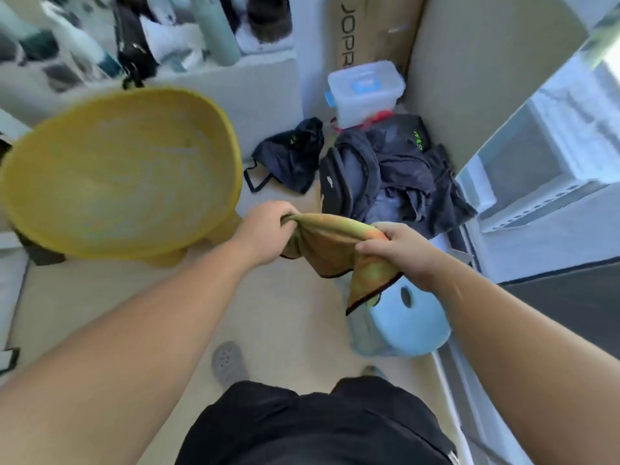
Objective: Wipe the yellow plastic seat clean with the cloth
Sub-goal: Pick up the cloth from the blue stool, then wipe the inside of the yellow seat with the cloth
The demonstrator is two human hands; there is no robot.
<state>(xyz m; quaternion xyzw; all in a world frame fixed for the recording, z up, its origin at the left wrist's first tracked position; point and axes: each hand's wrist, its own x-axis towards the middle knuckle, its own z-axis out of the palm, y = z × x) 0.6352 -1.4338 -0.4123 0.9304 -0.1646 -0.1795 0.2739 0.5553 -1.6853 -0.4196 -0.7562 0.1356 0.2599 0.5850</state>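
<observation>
The yellow plastic seat (120,172) stands at the left of the head view, its round bowl-shaped top showing pale streaks. To its right, over the floor, an orange-and-green cloth (330,246) with a dark hem hangs stretched between both hands. My left hand (265,229) grips one bunched end of the cloth. My right hand (399,250) pinches the other end, and a corner droops below it. Neither hand nor the cloth touches the seat.
A light blue stool (406,323) stands on the floor under the cloth. Dark bags and clothes (379,172) lie heaped ahead, with a clear lidded box (365,92) behind them. Cardboard (469,62) leans at the back; a bed (151,52) is beyond the seat.
</observation>
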